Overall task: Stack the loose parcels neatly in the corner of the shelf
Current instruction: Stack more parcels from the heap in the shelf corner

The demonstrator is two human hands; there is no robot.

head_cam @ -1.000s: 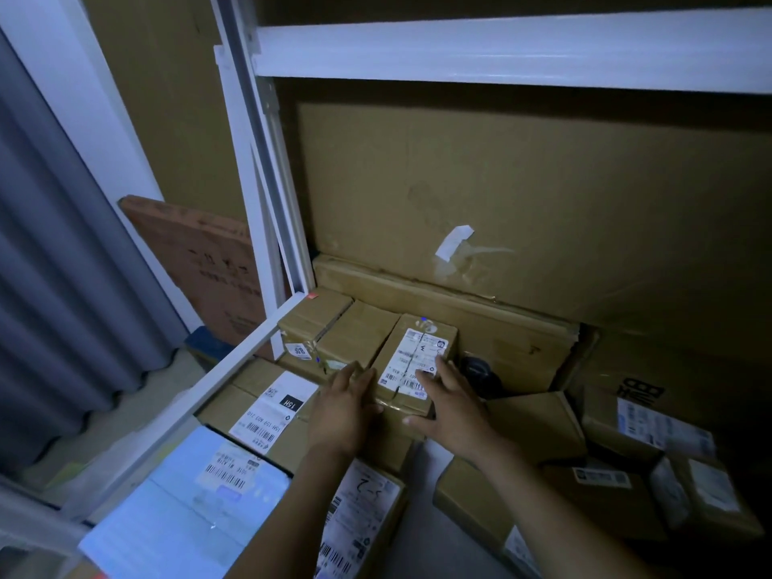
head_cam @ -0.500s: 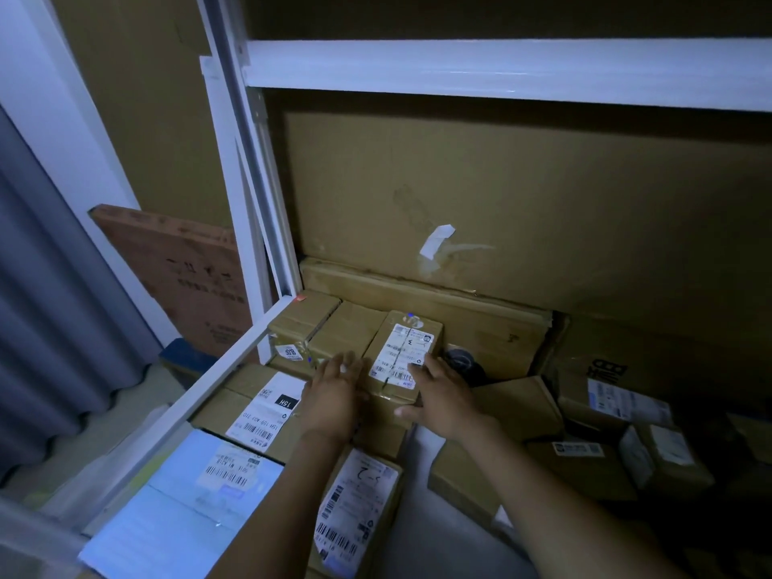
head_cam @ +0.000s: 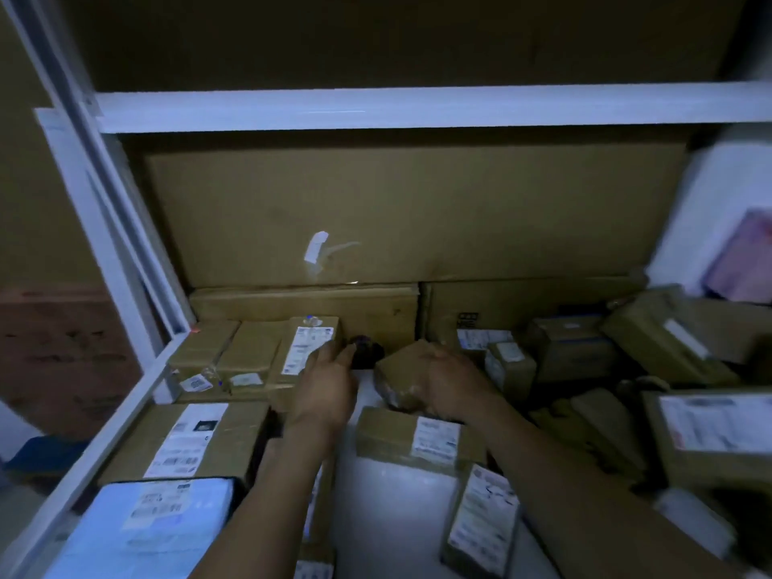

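In the head view, the right hand had its grip closed on a small brown parcel, fingers curled over its right end. The parcel sat tilted just right of the corner row of parcels. The left hand reached to that row's right end with straight fingers, gripping nothing. A dark object just right of the row was too dim to name. Blur smeared the labels, and the frame's lower edge cut off both forearms.
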